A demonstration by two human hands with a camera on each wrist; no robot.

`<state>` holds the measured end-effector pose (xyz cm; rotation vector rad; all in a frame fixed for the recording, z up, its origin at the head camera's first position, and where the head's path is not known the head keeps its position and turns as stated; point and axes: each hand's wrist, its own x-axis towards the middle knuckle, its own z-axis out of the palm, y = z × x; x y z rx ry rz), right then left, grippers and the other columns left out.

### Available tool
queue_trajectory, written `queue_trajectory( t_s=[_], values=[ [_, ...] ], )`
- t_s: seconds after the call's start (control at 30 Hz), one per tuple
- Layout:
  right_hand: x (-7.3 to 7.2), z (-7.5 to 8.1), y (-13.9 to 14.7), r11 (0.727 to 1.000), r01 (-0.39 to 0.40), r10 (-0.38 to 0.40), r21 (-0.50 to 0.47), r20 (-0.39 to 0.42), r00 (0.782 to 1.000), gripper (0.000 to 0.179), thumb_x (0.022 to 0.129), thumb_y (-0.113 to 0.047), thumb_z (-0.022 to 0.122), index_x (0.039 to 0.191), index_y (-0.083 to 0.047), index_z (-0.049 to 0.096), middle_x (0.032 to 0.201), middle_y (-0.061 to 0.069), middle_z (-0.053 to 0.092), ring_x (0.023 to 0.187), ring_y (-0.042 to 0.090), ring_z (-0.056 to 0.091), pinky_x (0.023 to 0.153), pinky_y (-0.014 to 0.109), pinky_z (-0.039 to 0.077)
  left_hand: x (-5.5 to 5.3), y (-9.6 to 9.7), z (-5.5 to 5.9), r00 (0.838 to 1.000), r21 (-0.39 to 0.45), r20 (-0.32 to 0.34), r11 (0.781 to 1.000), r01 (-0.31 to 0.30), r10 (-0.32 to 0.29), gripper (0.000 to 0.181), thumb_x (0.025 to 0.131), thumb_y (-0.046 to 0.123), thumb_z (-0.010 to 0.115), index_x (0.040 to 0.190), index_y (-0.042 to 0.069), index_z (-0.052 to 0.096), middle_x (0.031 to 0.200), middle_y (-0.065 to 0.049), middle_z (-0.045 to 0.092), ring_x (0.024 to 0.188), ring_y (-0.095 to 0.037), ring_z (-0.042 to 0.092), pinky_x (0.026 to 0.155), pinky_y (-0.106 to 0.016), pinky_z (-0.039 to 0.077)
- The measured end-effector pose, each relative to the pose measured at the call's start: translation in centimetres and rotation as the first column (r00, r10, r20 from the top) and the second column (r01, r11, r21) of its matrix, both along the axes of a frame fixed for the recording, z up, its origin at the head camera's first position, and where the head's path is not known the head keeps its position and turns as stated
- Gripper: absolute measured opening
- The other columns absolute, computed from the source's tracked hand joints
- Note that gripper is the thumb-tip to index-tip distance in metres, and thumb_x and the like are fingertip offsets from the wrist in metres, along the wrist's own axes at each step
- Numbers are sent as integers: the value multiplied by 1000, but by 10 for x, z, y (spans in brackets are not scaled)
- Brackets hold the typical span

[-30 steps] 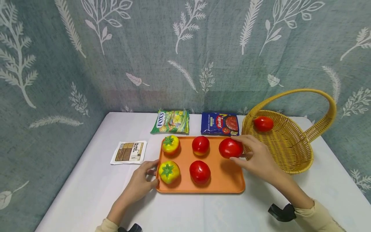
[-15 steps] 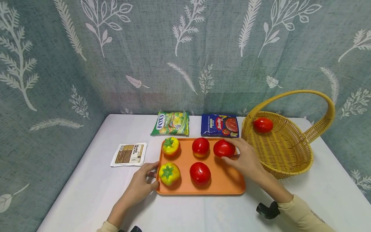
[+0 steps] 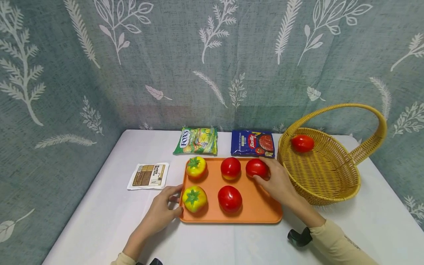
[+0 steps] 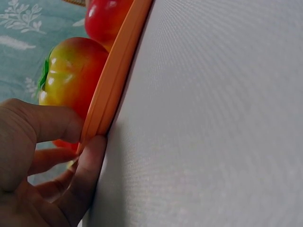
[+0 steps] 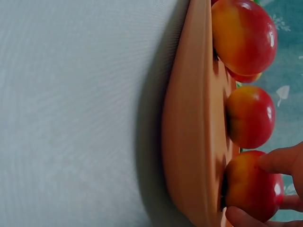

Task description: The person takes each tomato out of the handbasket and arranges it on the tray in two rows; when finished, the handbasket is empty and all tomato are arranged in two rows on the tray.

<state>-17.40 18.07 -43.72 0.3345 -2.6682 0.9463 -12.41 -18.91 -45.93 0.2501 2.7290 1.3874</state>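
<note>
An orange tray (image 3: pixel 255 206) lies on the white table, bearing several plastic tomatoes. At its left edge my left hand (image 3: pixel 162 208) pinches the rim; thumb and fingertips meet at the corner in the left wrist view. Over the back right of the tray, my right hand (image 3: pixel 279 180) grips a red tomato (image 3: pixel 256 168) between thumb and fingers. In the right wrist view this tomato (image 5: pixel 251 187) sits low against the tray. Two red tomatoes stand mid-tray, one at the back (image 3: pixel 230 168) and one in front (image 3: pixel 230 198). Two yellow-green tomatoes with leafy tops (image 3: pixel 194 198) are on the left side.
A yellow wicker basket (image 3: pixel 326 173) with a tall handle stands right of the tray, a red tomato (image 3: pixel 303 143) inside. Behind the tray lie a green Fox's candy bag (image 3: pixel 195 141) and a blue Barilla packet (image 3: pixel 252 143). A brown-and-white packet (image 3: pixel 148 176) lies left.
My right hand has carried the red tomato leftward and down onto the back right of the tray. The left hand has stayed at the tray's left edge.
</note>
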Motion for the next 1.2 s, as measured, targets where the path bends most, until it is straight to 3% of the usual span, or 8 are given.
queue_trajectory(
  t_s=[0.17, 0.4, 0.73, 1.0, 1.2],
  values=[
    [-1, -3, 1, 1000, 10, -10, 1, 6, 1000, 65, 81, -17, 82, 136, 5, 55, 121, 25, 61, 107, 39, 61, 92, 53, 51, 1, 0, 0, 1000, 7, 0, 1000, 0, 0, 71, 70, -6, 72, 139, 2, 56, 126, -8, 60, 98, -17, 64, 99, -47, 47],
    [1, -1, 1, 999, 9, -10, 38, 30, 1000, 79, 81, -20, 81, 144, 10, 43, 132, 32, 54, 117, 44, 57, 98, 56, 47, 2, 0, 1, 1000, 9, 4, 1000, -1, 1, 71, 70, -6, 72, 139, 2, 56, 125, -8, 60, 99, -18, 64, 100, -48, 46],
    [18, 7, 2, 995, 1, -6, 96, 48, 999, 85, 83, -22, 79, 149, 7, 35, 145, 29, 43, 133, 44, 43, 108, 58, 35, 0, -1, -1, 1000, 11, 3, 1000, -1, 1, 72, 70, -5, 72, 139, 2, 56, 125, -7, 60, 98, -16, 64, 99, -47, 46],
    [40, 21, 6, 988, -15, 15, 151, 2, 1000, 71, 83, -25, 78, 142, 4, 49, 141, 29, 47, 126, 46, 50, 100, 62, 42, 0, 0, -1, 1000, 7, 1, 1000, 4, -4, 71, 70, -5, 72, 139, 2, 56, 127, -8, 60, 99, -17, 64, 99, -47, 47],
    [52, 37, 12, 994, -53, 55, 100, -11, 998, 64, 85, -21, 78, 140, 0, 53, 141, 26, 49, 107, 41, 64, 82, 48, 57, 0, 1, 0, 1000, 4, 6, 1000, 2, -2, 71, 71, -5, 72, 140, 2, 56, 127, -9, 60, 99, -18, 64, 100, -49, 46]
  ],
)
